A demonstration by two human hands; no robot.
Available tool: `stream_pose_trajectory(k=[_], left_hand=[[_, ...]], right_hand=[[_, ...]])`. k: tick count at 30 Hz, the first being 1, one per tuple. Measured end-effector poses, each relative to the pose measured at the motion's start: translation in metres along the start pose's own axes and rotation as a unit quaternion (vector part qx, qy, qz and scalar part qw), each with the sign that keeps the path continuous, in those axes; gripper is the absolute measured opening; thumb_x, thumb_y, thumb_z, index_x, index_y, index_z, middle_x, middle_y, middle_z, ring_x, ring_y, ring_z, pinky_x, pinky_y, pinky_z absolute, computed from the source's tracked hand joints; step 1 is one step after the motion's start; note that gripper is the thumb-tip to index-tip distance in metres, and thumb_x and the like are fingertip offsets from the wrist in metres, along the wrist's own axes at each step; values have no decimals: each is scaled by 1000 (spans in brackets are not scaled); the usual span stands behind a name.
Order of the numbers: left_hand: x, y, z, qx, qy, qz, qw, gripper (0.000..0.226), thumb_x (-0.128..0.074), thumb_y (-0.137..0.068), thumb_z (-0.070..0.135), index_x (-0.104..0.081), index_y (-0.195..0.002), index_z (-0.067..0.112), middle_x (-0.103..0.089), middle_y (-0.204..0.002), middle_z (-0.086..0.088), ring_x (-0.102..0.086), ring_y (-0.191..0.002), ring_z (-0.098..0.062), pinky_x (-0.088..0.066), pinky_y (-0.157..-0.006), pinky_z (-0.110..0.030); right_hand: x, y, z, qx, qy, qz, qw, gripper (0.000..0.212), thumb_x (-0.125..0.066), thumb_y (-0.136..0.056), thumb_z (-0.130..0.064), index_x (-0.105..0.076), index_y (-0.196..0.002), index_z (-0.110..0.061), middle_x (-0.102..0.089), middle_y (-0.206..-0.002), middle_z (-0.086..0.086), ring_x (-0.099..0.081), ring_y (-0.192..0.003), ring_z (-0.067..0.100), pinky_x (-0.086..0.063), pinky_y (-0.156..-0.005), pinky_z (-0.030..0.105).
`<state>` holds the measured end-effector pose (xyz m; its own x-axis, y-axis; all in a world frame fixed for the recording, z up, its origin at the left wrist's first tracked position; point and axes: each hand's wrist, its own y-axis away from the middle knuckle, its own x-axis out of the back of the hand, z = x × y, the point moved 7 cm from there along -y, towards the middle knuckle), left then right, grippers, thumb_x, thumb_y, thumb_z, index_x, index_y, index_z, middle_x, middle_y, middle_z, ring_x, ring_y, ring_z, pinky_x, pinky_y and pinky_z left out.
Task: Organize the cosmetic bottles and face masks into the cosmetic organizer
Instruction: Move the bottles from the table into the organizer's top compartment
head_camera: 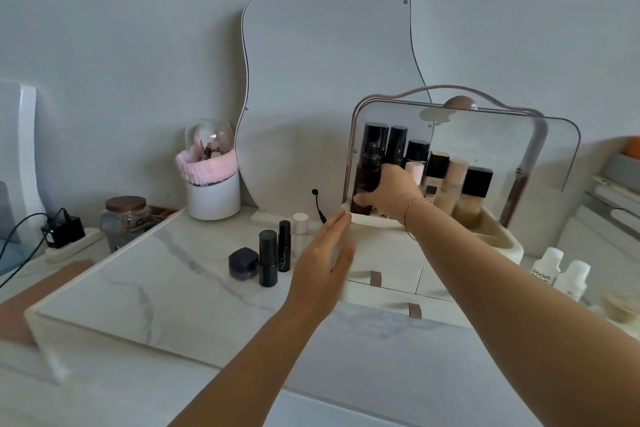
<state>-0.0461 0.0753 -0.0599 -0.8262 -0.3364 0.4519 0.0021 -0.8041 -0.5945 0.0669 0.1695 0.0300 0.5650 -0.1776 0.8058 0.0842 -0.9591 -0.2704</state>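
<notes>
**Cream plastic cosmetic organizer** (384,253) with drawers, shown on the white marble bench (173,281) with its clear curved lid (554,156) swung open. The right hand (388,187) is curled round a tall dark bottle (370,163) at the left end of the top compartment, beside ranked beige foundation bottles (457,184). The left hand (325,253) is held flat with fingers straight, its fingertips at the organizer's left corner. A black cylindrical stick (268,258), a slim black tube (284,246), a dark round jar (243,263) and a pale pink tube (300,229) are seen just left of it. A wavy frameless mirror (325,80) is seen behind.
</notes>
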Motion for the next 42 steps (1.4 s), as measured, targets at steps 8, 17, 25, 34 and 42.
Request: stream_pose_trajectory(k=[8, 17, 25, 34, 42], left_hand=[[-2, 0, -1, -2, 19, 3, 1000, 50, -35, -96, 44, -33, -144, 28, -27, -152, 19, -21, -135, 12, -13, -98, 4], [6, 12, -4, 16, 44, -4, 999, 45, -45, -97, 27, -37, -142, 29, -33, -145, 23, -26, -130, 15, -18, -99, 3], [76, 55, -66, 119, 76, 281, 949, 26, -65, -84, 11, -62, -106, 25, -65, -102, 6, -61, -97, -7, -42, -81, -5], [74, 22, -108, 230, 67, 190, 952, 29, -70, -79, 18, -64, -108, 17, -67, -95, 5, -62, -88, -12, -45, -76, -17], [75, 17, -42, 171, 170, 116, 963, 21, -70, -80, 15, -65, -91, 32, -71, -89, 11, -64, -78, 3, -46, -70, -9]], right_hand=[[-16, 2, 4, -29, 18, -8, 999, 39, -67, -84, -17, -53, -117, -1, -64, -112, 16, -62, -102, 30, -51, -85, 33], [-9, 35, -6, 22, -23, 70, 997, 46, -48, -94, -9, -33, -136, 0, -44, -135, 18, -49, -119, 30, -40, -95, 31], [-9, 149, 14, 224, -45, 218, 949, 37, -56, -87, -5, -54, -122, -15, -55, -122, -1, -55, -108, 16, -47, -91, 27], [-85, 194, 73, 122, -162, 72, 977, 30, -57, -83, -14, -56, -105, -33, -56, -108, -18, -57, -101, 2, -45, -84, 13], [-71, 194, 64, 75, -247, 63, 964, 25, -64, -79, -19, -59, -100, -32, -65, -102, -14, -60, -99, 2, -51, -80, 25]])
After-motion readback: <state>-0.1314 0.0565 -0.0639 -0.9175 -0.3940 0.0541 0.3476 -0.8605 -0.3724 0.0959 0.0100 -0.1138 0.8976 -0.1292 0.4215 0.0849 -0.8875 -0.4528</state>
